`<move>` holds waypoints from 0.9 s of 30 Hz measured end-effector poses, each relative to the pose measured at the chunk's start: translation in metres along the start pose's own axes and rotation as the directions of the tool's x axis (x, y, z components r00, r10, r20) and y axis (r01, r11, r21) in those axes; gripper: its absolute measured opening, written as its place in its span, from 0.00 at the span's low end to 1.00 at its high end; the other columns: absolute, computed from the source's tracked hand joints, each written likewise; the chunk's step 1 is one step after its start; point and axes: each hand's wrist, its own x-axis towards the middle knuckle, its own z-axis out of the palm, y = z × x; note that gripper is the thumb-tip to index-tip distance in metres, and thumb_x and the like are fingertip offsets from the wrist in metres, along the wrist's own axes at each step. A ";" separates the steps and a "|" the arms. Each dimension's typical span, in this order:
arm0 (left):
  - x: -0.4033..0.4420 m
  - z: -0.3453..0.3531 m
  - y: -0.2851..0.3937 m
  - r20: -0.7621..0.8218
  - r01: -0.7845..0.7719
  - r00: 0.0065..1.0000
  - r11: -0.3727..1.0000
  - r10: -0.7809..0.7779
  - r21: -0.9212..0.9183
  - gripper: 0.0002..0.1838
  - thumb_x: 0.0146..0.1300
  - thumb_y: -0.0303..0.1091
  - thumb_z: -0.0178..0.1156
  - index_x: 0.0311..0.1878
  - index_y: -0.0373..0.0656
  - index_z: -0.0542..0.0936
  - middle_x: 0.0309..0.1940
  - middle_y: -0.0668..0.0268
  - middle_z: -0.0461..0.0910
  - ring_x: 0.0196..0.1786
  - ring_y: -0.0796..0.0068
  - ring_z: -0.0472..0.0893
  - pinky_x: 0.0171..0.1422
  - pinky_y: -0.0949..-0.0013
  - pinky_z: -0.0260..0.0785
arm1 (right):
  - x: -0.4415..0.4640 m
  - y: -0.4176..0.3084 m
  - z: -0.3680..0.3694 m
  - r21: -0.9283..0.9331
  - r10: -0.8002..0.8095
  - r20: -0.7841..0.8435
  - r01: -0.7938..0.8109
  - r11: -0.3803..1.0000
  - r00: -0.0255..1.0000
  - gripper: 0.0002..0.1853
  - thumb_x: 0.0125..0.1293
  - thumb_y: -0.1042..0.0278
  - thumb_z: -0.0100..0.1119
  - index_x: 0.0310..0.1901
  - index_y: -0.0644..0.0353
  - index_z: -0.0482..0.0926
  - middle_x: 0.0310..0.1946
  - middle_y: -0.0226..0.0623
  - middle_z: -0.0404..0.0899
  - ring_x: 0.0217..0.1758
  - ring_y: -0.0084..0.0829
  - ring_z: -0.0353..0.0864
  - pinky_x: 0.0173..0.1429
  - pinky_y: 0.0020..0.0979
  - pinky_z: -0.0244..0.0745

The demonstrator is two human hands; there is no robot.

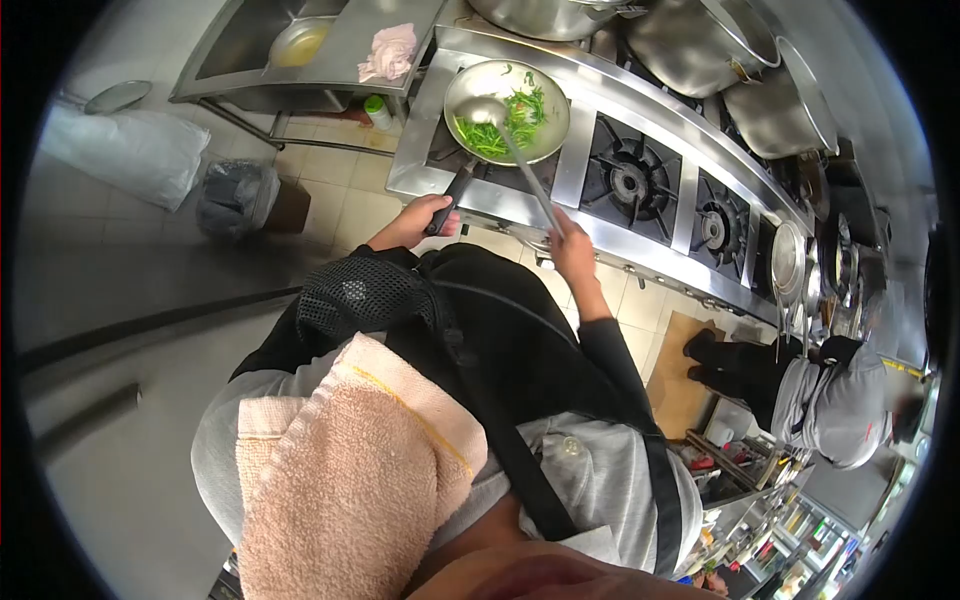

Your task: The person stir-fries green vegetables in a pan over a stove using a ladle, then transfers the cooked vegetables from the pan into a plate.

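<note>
A frying pan (462, 92) stands on the left burner of the steel stove, with chopped green vegetables (523, 118) spread in it. My left hand (408, 222) is closed on the pan's black handle (452, 200). In my right hand (574, 252) is the long metal shaft of a ladle (485, 112), reaching up and left over the pan. The ladle's round bowl rests among the greens on the pan's left side. Part of my left fingers is hidden under the handle.
Two bare burners (630, 182) lie right of the pan, with large steel pots (690, 45) behind. A sink counter (345, 50) holding a pink cloth (388, 52) stands left. A lined bin (237, 197) is on the floor. Another person (830, 400) stands at right.
</note>
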 end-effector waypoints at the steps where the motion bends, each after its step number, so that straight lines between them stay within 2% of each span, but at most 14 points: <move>1: 0.010 -0.001 0.008 0.059 0.045 0.997 0.998 -0.042 -0.050 0.17 0.75 0.46 0.53 0.52 0.41 0.74 0.36 0.63 0.82 0.30 0.74 0.80 0.30 0.70 0.74 | -0.008 0.009 -0.015 -0.068 0.031 0.020 -0.030 0.997 0.999 0.21 0.67 0.64 0.60 0.62 0.51 0.78 0.44 0.54 0.83 0.45 0.56 0.84 0.49 0.50 0.79; 3: 0.025 -0.002 0.018 0.174 0.166 0.975 0.976 -0.141 -0.139 0.17 0.74 0.45 0.55 0.50 0.38 0.74 0.36 0.61 0.81 0.30 0.72 0.79 0.28 0.72 0.72 | -0.019 0.009 -0.042 -0.221 0.151 -0.013 -0.150 0.964 0.988 0.23 0.66 0.65 0.60 0.63 0.46 0.76 0.47 0.51 0.83 0.47 0.54 0.84 0.50 0.51 0.79; 4: 0.033 0.000 0.025 0.220 0.244 0.951 0.964 -0.217 -0.105 0.18 0.72 0.47 0.56 0.47 0.40 0.74 0.32 0.64 0.80 0.24 0.76 0.73 0.24 0.73 0.66 | -0.021 -0.008 -0.054 -0.259 0.156 -0.045 -0.163 0.952 0.987 0.23 0.67 0.65 0.60 0.64 0.48 0.76 0.43 0.49 0.83 0.43 0.53 0.84 0.47 0.50 0.80; 5: 0.038 0.000 0.030 0.212 0.221 0.956 0.973 -0.203 -0.066 0.18 0.72 0.48 0.57 0.46 0.40 0.74 0.30 0.66 0.79 0.22 0.77 0.71 0.23 0.73 0.64 | -0.022 -0.016 -0.060 -0.236 0.136 -0.095 -0.155 0.959 0.986 0.21 0.67 0.64 0.60 0.62 0.52 0.78 0.43 0.51 0.83 0.40 0.52 0.85 0.45 0.48 0.80; 7: 0.044 0.002 0.026 0.201 0.184 0.962 0.983 -0.183 0.012 0.19 0.71 0.50 0.59 0.44 0.41 0.74 0.27 0.69 0.77 0.19 0.79 0.67 0.22 0.74 0.61 | -0.028 -0.026 -0.074 0.049 0.124 -0.102 -0.120 0.992 0.987 0.19 0.67 0.62 0.62 0.58 0.57 0.81 0.39 0.54 0.84 0.38 0.52 0.85 0.44 0.45 0.79; 8: 0.031 0.011 0.018 0.137 0.047 0.988 0.980 -0.075 0.195 0.19 0.70 0.52 0.60 0.39 0.43 0.74 0.21 0.73 0.73 0.18 0.79 0.67 0.21 0.71 0.60 | -0.030 -0.061 -0.107 -0.026 0.303 0.039 -0.302 0.953 0.952 0.19 0.67 0.59 0.64 0.56 0.57 0.82 0.32 0.55 0.84 0.40 0.51 0.86 0.45 0.41 0.79; 9: 0.021 0.008 0.007 0.160 -0.056 0.987 0.900 -0.015 0.432 0.20 0.68 0.55 0.62 0.40 0.45 0.75 0.18 0.72 0.72 0.16 0.81 0.68 0.20 0.72 0.60 | -0.042 -0.060 -0.119 0.015 0.197 -0.006 -0.197 0.980 0.980 0.18 0.66 0.59 0.65 0.54 0.58 0.83 0.33 0.54 0.84 0.38 0.49 0.86 0.45 0.39 0.78; 11: -0.003 0.005 -0.017 0.116 -0.065 0.993 0.898 0.016 0.436 0.19 0.65 0.51 0.68 0.38 0.45 0.75 0.18 0.71 0.72 0.16 0.80 0.70 0.20 0.71 0.61 | -0.052 -0.093 -0.171 -0.094 0.371 0.255 -0.359 0.929 0.893 0.18 0.65 0.59 0.65 0.52 0.59 0.84 0.33 0.53 0.84 0.39 0.49 0.86 0.45 0.40 0.78; 12: -0.004 -0.001 -0.026 0.041 -0.086 0.996 0.779 0.077 0.622 0.16 0.63 0.44 0.70 0.38 0.44 0.75 0.17 0.72 0.71 0.16 0.80 0.69 0.20 0.71 0.61 | -0.054 -0.090 -0.171 -0.131 0.383 0.267 -0.361 0.923 0.884 0.18 0.64 0.59 0.66 0.52 0.58 0.84 0.34 0.54 0.84 0.40 0.50 0.86 0.46 0.40 0.78; 16: -0.026 0.011 0.021 0.136 -0.021 0.990 0.895 -0.045 0.446 0.13 0.64 0.36 0.66 0.40 0.43 0.71 0.17 0.73 0.68 0.15 0.82 0.66 0.17 0.72 0.58 | -0.048 -0.068 -0.143 -0.222 0.388 0.172 -0.348 0.911 0.906 0.18 0.64 0.58 0.66 0.52 0.58 0.84 0.37 0.55 0.84 0.43 0.53 0.85 0.47 0.43 0.79; 19: -0.015 0.018 0.011 0.067 -0.145 0.989 0.866 0.128 0.479 0.14 0.60 0.36 0.67 0.38 0.41 0.73 0.17 0.70 0.70 0.12 0.78 0.67 0.16 0.69 0.60 | -0.025 -0.063 -0.113 -0.117 0.294 0.004 -0.292 0.949 0.956 0.16 0.65 0.58 0.64 0.51 0.55 0.84 0.35 0.53 0.84 0.42 0.55 0.84 0.47 0.46 0.79; 21: -0.017 0.010 -0.016 0.061 -0.134 0.991 0.866 0.119 0.481 0.13 0.60 0.35 0.67 0.38 0.42 0.72 0.18 0.71 0.71 0.14 0.79 0.68 0.17 0.70 0.61 | -0.022 -0.056 -0.103 -0.023 0.252 -0.076 -0.254 0.967 0.965 0.16 0.66 0.59 0.63 0.51 0.56 0.84 0.34 0.54 0.84 0.42 0.56 0.84 0.46 0.48 0.78; 24: -0.016 -0.008 -0.035 0.108 -0.181 0.983 0.861 0.147 0.475 0.11 0.64 0.35 0.65 0.38 0.45 0.70 0.18 0.73 0.68 0.14 0.81 0.66 0.17 0.72 0.58 | -0.041 -0.064 -0.136 0.003 0.267 0.043 -0.267 0.964 0.963 0.16 0.65 0.58 0.65 0.50 0.57 0.84 0.33 0.55 0.84 0.40 0.55 0.85 0.45 0.46 0.77; 27: -0.030 0.010 0.009 0.094 -0.037 0.996 0.916 0.000 0.399 0.12 0.64 0.34 0.65 0.37 0.45 0.69 0.17 0.74 0.67 0.14 0.82 0.65 0.17 0.72 0.58 | -0.052 -0.083 -0.181 -0.112 0.370 0.193 -0.354 0.928 0.909 0.16 0.64 0.57 0.65 0.49 0.56 0.85 0.32 0.53 0.84 0.39 0.52 0.85 0.46 0.45 0.77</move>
